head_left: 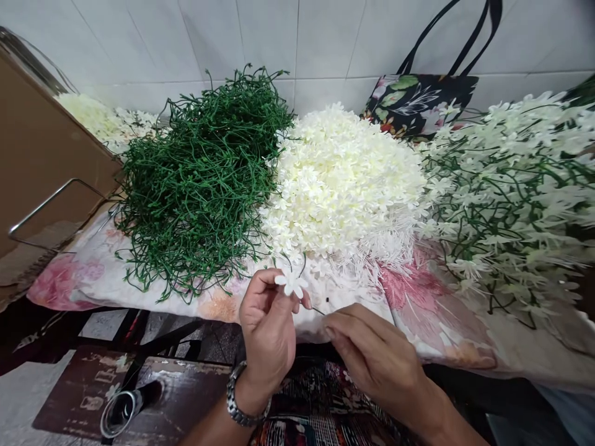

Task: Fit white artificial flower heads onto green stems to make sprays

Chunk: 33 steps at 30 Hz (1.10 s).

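Between thumb and fingers my left hand pinches a white artificial flower, its petals facing up. A thin green stem runs from my left hand to my right hand, whose closed fingertips grip its end. How the stem meets the blossom is hidden by my fingers. Just beyond my hands lies a heap of loose white flower heads. Left of it rises a tangled pile of green plastic stems. White flowers on green stems are massed at the right.
A floral cloth covers the work surface. A cardboard box with a metal wire handle stands left. Against the tiled wall leans a black floral bag. Lower left, a glass sits on a worn brown bench.
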{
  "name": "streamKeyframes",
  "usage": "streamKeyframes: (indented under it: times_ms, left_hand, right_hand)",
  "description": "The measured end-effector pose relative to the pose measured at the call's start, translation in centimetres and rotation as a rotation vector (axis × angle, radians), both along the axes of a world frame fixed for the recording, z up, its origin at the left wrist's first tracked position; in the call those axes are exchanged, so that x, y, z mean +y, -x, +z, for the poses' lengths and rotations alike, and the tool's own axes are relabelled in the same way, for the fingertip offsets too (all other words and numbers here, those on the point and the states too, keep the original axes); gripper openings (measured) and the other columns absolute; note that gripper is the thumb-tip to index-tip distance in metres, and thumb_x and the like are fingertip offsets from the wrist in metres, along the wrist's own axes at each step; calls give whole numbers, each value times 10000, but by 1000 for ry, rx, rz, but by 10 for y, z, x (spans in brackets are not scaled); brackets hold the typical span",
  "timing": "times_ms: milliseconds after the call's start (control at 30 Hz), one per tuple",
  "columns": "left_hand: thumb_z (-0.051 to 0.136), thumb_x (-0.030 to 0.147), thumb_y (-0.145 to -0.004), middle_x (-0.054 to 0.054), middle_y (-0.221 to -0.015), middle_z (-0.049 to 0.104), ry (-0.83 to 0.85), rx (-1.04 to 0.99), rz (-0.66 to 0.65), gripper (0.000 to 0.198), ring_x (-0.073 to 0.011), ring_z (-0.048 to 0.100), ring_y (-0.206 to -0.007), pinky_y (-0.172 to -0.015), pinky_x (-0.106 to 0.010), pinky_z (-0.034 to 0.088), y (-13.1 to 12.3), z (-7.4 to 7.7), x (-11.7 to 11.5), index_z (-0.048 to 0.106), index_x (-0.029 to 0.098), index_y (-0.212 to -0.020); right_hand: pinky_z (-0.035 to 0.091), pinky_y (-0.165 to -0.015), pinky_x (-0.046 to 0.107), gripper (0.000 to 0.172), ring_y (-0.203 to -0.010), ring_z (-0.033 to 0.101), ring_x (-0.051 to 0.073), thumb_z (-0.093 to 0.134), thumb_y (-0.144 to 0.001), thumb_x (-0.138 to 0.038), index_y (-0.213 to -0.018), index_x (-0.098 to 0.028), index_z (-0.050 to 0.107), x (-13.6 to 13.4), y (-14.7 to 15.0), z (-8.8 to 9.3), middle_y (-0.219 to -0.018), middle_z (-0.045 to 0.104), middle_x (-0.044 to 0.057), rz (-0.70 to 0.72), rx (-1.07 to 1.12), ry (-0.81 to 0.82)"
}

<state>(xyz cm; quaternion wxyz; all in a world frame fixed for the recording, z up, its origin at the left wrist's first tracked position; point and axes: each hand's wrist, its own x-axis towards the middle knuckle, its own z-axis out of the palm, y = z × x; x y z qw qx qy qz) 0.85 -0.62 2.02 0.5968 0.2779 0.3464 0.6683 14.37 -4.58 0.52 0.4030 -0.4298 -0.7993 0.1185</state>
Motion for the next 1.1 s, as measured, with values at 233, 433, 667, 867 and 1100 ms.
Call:
streamKeyframes:
  times_ms: [233,433,667,867,1100]
  left_hand:
    - [622,129,-709,-33,-808,587,-113,356,-441,70,-155,541,-779,-691,-257,424,25,-7,-5,624,161,-771]
    - [531,94,-732,39,-577,440,56,555,-557,109,-90,385,-560,-519,-208,320,18,-8,-7,502,156,-646]
    - [498,157,-783,23,-673,503,11,668,-340,67,-93,421,-580,-533,-208,333,23,-14,9,509,173,-719]
    - [450,12,-656,-2,-720,544,-222,1157,-281,223,-131,489,-638,-585,-241,373,5,-6,33,533,179,-779]
    - [383,-19,-656,-38,-712,542,-308,1649,-303,275,-168,485,-623,-552,-281,322,-11,-2,38,562,170,-745]
  right_hand:
    - [420,-570,257,206,-659,483,133,403,-852,-12,-881,-133,568,17,-17,25,-708,555,46,213,-180,17]
    - [439,-602,267,207,-661,489,138,389,-890,-69,-932,-126,584,26,-7,29,-734,578,51,267,-249,-40]
    - [409,-619,276,183,-670,518,149,437,-888,-137,-769,-150,575,49,-31,6,-682,568,42,-143,-317,-7]
    - [352,-617,302,217,-642,480,178,472,-840,-109,-641,-170,533,54,-24,-7,-623,532,37,-219,-593,-9]
    - [381,-577,266,198,-596,477,140,406,-829,-93,-669,-182,479,50,-32,-4,-620,500,12,-182,-377,22]
